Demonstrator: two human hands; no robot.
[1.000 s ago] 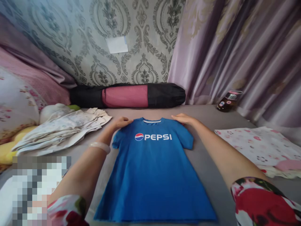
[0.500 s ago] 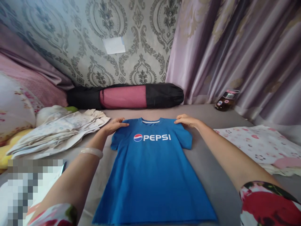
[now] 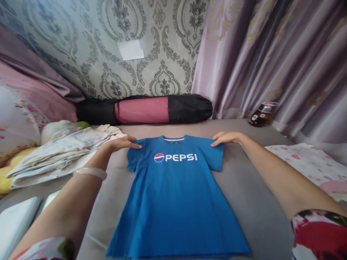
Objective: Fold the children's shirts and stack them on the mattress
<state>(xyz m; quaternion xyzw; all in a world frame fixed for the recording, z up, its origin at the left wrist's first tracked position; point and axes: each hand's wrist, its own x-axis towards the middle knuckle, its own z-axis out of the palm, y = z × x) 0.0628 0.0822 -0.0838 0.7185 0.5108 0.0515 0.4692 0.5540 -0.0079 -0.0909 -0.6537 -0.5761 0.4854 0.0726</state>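
A blue T-shirt (image 3: 176,202) with a PEPSI print lies flat and face up on the grey bed sheet, its collar pointing away from me and its hem near me. My left hand (image 3: 123,143) grips the top edge of the left sleeve, thumb on the cloth and the other fingers partly hidden behind it. On the opposite side, my right hand (image 3: 225,138) pinches the upper edge of the right sleeve between thumb and fingers. Both short sleeves are spread outward. A pale bangle (image 3: 90,173) circles my left wrist.
Folded light cloths (image 3: 62,151) lie at left beside pillows (image 3: 16,122). A black and pink rolled bag (image 3: 142,110) lies along the wall. At right are a dark bottle (image 3: 260,115) and a patterned white cloth (image 3: 311,162). A white box-like object (image 3: 18,220) sits lower left.
Both hands have moved outward from the shoulders along the sleeves, left hand to the left and right hand to the right. The sleeves look straighter; the shirt's body has stayed in place.
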